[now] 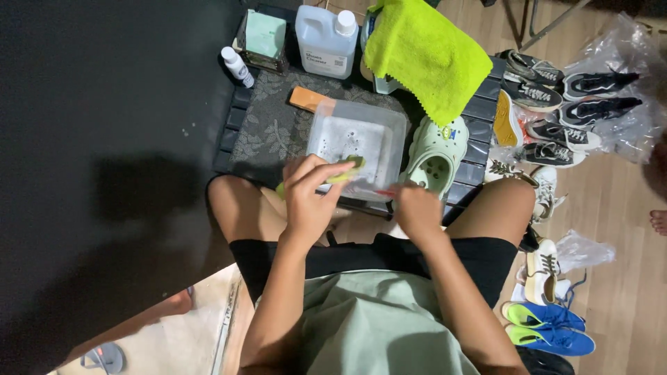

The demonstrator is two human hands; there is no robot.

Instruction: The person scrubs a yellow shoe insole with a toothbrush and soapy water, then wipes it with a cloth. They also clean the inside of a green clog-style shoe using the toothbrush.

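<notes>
Left hand [309, 198]: fingers closed round a small yellow-green clog-shaped shoe [345, 171], held over the near edge of a clear square plastic tub [359, 139]. Right hand [415, 208]: fingers pinch a thin red-handled tool [381, 192]. Pale green clog [434, 154] lies beside the tub on the black slatted bench [479, 111].

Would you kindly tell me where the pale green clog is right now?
The pale green clog lies right of the clear plastic tub, just beyond the right hand.
</notes>
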